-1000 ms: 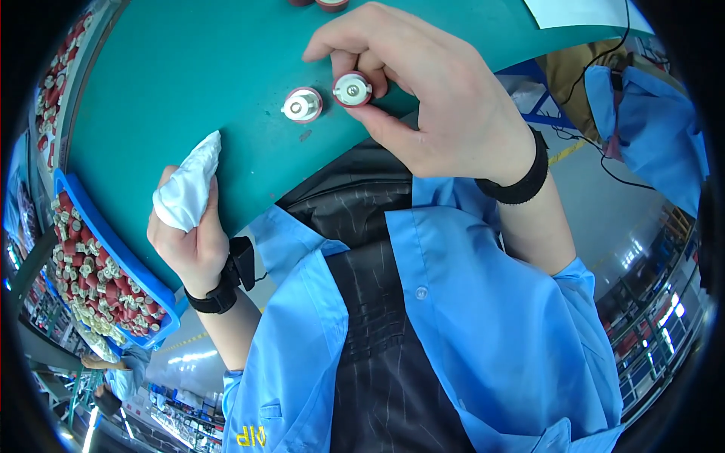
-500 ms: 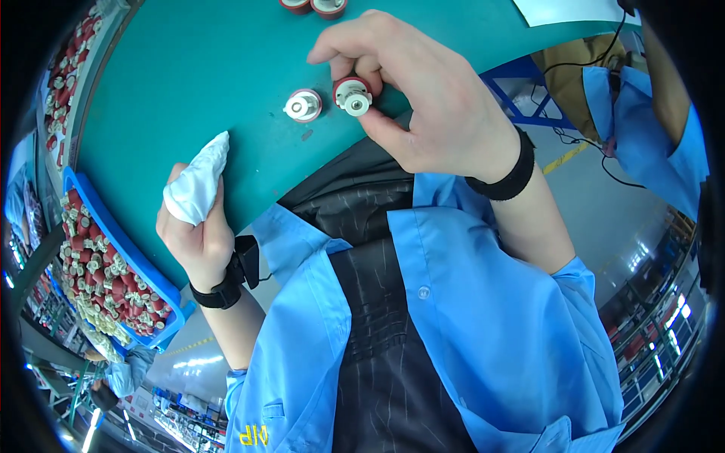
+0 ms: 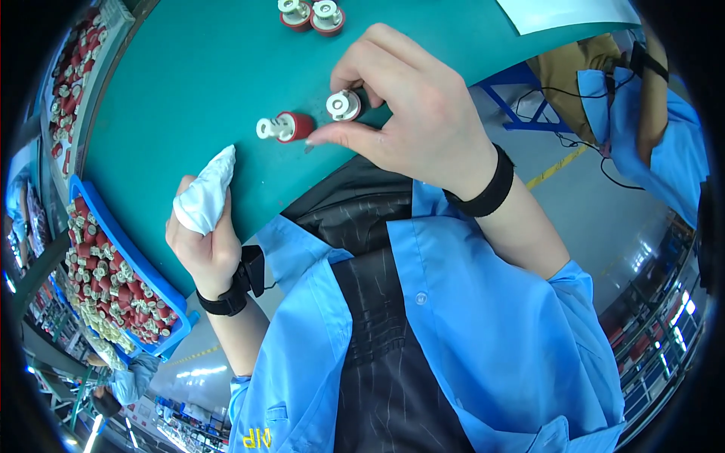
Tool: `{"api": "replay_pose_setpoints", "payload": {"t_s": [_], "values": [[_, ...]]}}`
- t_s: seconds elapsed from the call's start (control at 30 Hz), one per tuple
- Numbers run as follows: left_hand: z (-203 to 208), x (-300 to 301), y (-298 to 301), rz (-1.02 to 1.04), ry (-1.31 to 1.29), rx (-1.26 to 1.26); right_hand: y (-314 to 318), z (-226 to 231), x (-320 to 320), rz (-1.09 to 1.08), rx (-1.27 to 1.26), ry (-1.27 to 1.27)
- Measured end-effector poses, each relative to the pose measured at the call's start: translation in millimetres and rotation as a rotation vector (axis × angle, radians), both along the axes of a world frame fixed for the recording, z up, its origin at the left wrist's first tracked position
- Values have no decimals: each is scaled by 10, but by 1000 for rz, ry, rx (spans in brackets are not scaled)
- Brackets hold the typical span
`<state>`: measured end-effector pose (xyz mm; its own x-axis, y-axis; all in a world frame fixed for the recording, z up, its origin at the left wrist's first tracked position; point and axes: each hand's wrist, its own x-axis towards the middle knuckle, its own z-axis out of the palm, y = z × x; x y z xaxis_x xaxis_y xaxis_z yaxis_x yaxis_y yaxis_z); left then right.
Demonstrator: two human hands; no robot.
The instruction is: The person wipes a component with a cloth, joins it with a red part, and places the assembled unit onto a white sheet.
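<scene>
The left hand (image 3: 202,245) is pinching a white cloth (image 3: 204,200) over the near-left corner of the surface (image 3: 181,90). Just beside that corner a blue tub (image 3: 121,238) is holding a heap of red-and-white parts (image 3: 113,283), so plenty are remaining. Nearer the middle, the right hand (image 3: 423,113) is holding its thumb spread from its curled fingers; whether they are touching the upright part (image 3: 343,106) is hard to tell. A tipped part (image 3: 296,127) is resting by the thumb tip. Toward the far edge, two parts (image 3: 328,16) are standing together, apparently already set aside. Along the left edge a tray (image 3: 106,57) is holding more.
</scene>
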<state>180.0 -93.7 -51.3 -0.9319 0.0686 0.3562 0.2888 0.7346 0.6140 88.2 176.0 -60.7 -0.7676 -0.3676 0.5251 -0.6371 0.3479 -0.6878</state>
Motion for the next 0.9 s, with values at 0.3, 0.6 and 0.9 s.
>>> {"api": "replay_pose_setpoints", "payload": {"t_s": [0.3, 0.6, 0.9], "values": [[1, -13, -7, -18, 2, -18, -75, 92, -16, 42, 49, 2], [38, 4, -2, -9, 14, -47, -99, 115, -49, 156, 147, -81], [10, -7, 5, -32, 7, -15, -27, 145, -75, 175, 93, -94]]}}
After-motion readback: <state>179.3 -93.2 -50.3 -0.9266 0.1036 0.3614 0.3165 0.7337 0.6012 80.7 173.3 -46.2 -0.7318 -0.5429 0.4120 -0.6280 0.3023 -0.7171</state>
